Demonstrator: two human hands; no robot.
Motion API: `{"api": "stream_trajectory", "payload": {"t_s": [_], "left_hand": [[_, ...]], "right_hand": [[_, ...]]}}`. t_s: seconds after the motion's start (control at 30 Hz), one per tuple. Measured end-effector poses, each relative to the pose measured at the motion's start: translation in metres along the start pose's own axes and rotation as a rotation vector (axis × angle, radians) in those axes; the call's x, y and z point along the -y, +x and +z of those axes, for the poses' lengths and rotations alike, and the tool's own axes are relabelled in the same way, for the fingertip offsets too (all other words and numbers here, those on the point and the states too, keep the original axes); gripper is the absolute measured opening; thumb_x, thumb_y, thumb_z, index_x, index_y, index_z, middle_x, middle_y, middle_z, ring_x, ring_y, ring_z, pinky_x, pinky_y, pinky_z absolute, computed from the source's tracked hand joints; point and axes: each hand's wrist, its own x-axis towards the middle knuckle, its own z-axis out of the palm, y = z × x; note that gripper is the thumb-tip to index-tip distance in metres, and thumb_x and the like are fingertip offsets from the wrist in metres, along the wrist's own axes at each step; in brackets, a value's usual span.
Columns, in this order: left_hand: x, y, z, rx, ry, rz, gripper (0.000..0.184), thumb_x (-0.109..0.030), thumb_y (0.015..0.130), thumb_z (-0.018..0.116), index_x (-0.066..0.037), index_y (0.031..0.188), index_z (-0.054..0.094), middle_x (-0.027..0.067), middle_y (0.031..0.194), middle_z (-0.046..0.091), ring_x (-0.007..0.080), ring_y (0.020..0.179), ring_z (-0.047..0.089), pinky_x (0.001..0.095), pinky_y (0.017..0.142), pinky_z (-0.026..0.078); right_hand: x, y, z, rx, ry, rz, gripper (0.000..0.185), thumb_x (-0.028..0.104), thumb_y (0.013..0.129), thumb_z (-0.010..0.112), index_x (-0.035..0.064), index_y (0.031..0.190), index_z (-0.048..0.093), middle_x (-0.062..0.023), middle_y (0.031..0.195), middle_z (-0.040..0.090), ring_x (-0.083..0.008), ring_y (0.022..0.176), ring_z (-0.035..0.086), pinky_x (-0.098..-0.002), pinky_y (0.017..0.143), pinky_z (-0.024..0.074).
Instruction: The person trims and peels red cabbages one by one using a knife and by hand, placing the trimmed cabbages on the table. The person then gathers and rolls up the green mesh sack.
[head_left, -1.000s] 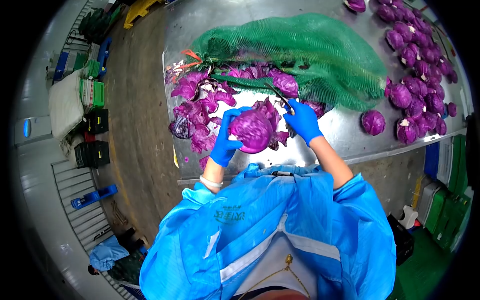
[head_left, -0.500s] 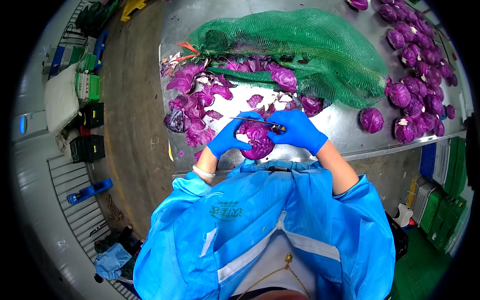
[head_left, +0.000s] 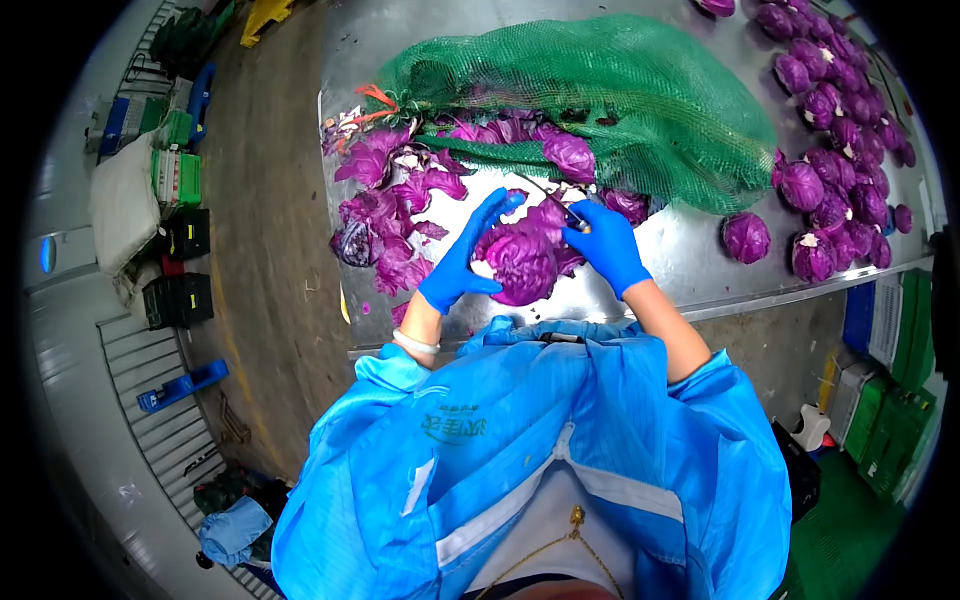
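A red cabbage (head_left: 522, 268) is cupped at its left side by my left hand (head_left: 462, 262), in a blue glove, thumb below and fingers above. My right hand (head_left: 610, 248), also gloved in blue, is closed on a knife (head_left: 541, 187), its thin blade pointing up and left. Beside that hand, a purple leaf (head_left: 549, 217) stands away from the cabbage head; whether the fingers pinch it I cannot tell. Loose cabbage leaves (head_left: 400, 195) lie on the metal table (head_left: 680, 265) to the left and beyond the hands.
A green mesh bag (head_left: 640, 90) with cabbage pieces at its near edge lies across the table. Many whole red cabbages (head_left: 840, 185) are heaped at the right, with a single cabbage (head_left: 745, 237) nearer. Crates (head_left: 180, 235) stand across the floor at left.
My right hand has moved right, away from the cabbage, and the knife has swung from nearly level to pointing up-left. A leaf now stands out from the head. My left fingers have spread.
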Motion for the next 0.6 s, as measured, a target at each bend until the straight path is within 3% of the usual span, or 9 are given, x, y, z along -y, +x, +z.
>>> {"api": "stream_trajectory", "payload": {"t_s": [0.07, 0.13, 0.2, 0.27, 0.3, 0.37, 0.47, 0.5, 0.6], "left_hand": [[0.005, 0.004, -0.008, -0.044, 0.147, 0.034, 0.121, -0.027, 0.056, 0.089, -0.009, 0.152, 0.018, 0.0135, 0.153, 0.029, 0.0290, 0.141, 0.028, 0.0415, 0.116, 0.024], [-0.007, 0.010, -0.006, -0.035, 0.266, 0.001, 0.124, -0.040, 0.055, 0.089, -0.008, 0.152, 0.018, 0.0138, 0.155, 0.024, 0.0302, 0.143, 0.026, 0.0432, 0.114, 0.024], [-0.011, 0.016, 0.004, -0.025, 0.294, 0.057, 0.125, -0.035, 0.054, 0.090, -0.008, 0.151, 0.018, 0.0135, 0.155, 0.023, 0.0301, 0.142, 0.026, 0.0436, 0.114, 0.024], [-0.017, 0.023, 0.013, -0.071, 0.286, 0.159, 0.128, -0.031, 0.050, 0.092, -0.009, 0.151, 0.017, 0.0124, 0.156, 0.019, 0.0297, 0.141, 0.028, 0.0450, 0.115, 0.025], [-0.011, 0.024, 0.020, -0.164, 0.161, 0.210, 0.129, -0.029, 0.050, 0.093, -0.009, 0.151, 0.016, 0.0119, 0.156, 0.018, 0.0297, 0.141, 0.028, 0.0456, 0.115, 0.025], [0.006, 0.023, 0.021, -0.335, 0.044, 0.262, 0.130, -0.027, 0.049, 0.093, -0.009, 0.151, 0.015, 0.0096, 0.157, 0.016, 0.0284, 0.140, 0.029, 0.0444, 0.116, 0.025], [-0.021, 0.013, 0.042, -0.417, -0.580, -0.136, 0.118, -0.012, 0.059, 0.087, -0.013, 0.151, 0.013, 0.0109, 0.147, 0.034, 0.0277, 0.136, 0.036, 0.0403, 0.110, 0.036], [-0.008, 0.011, 0.048, -0.410, -0.379, -0.107, 0.110, -0.006, 0.063, 0.082, -0.013, 0.151, 0.016, 0.0106, 0.146, 0.035, 0.0266, 0.135, 0.037, 0.0394, 0.110, 0.037], [0.008, 0.005, 0.059, -0.527, -0.308, -0.222, 0.107, -0.014, 0.061, 0.088, -0.013, 0.148, 0.025, 0.0112, 0.146, 0.033, 0.0263, 0.135, 0.036, 0.0397, 0.110, 0.037]], "right_hand": [[0.012, -0.004, -0.008, 0.071, 0.364, 0.275, 0.042, 0.042, 0.082, 0.071, 0.0038, 0.100, 0.065, -0.0129, 0.080, 0.068, -0.0243, 0.059, 0.061, -0.0343, 0.054, 0.0488], [0.024, -0.004, -0.023, 0.309, 0.702, 0.633, 0.044, 0.044, 0.086, 0.068, 0.0020, 0.099, 0.065, -0.0110, 0.076, 0.067, -0.0176, 0.053, 0.059, -0.0300, 0.048, 0.0461], [0.026, -0.013, -0.017, 0.522, 1.061, 0.675, 0.038, 0.044, 0.091, 0.062, 0.0064, 0.090, 0.058, -0.0028, 0.066, 0.056, -0.0110, 0.050, 0.052, -0.0248, 0.043, 0.0415], [0.024, -0.020, -0.009, 0.440, 1.285, 0.541, 0.032, 0.039, 0.092, 0.061, 0.0090, 0.089, 0.053, -0.0017, 0.069, 0.054, -0.0111, 0.052, 0.052, -0.0238, 0.044, 0.0411], [0.013, -0.021, -0.003, 0.427, 1.375, 0.479, 0.033, 0.035, 0.090, 0.064, 0.0082, 0.105, 0.052, -0.0020, 0.076, 0.054, -0.0109, 0.055, 0.052, -0.0232, 0.046, 0.0418], [0.009, -0.020, 0.002, 0.331, 1.451, 0.371, 0.041, 0.031, 0.088, 0.066, 0.0080, 0.118, 0.048, -0.0020, 0.078, 0.055, -0.0112, 0.056, 0.053, -0.0232, 0.047, 0.0428], [0.014, -0.019, 0.000, 0.227, 1.355, 0.332, 0.069, 0.016, 0.080, 0.074, 0.0090, 0.138, 0.037, -0.0014, 0.082, 0.055, -0.0110, 0.060, 0.053, -0.0239, 0.052, 0.0454], [0.020, -0.019, 0.000, 0.209, 1.269, 0.345, 0.072, 0.013, 0.078, 0.075, 0.0089, 0.138, 0.037, -0.0012, 0.083, 0.055, -0.0108, 0.060, 0.053, -0.0240, 0.052, 0.0455], [0.018, -0.019, 0.000, 0.248, 1.081, 0.395, 0.071, 0.009, 0.074, 0.079, 0.0070, 0.134, 0.043, -0.0037, 0.095, 0.060, -0.0107, 0.073, 0.058, -0.0255, 0.063, 0.0495]]}}
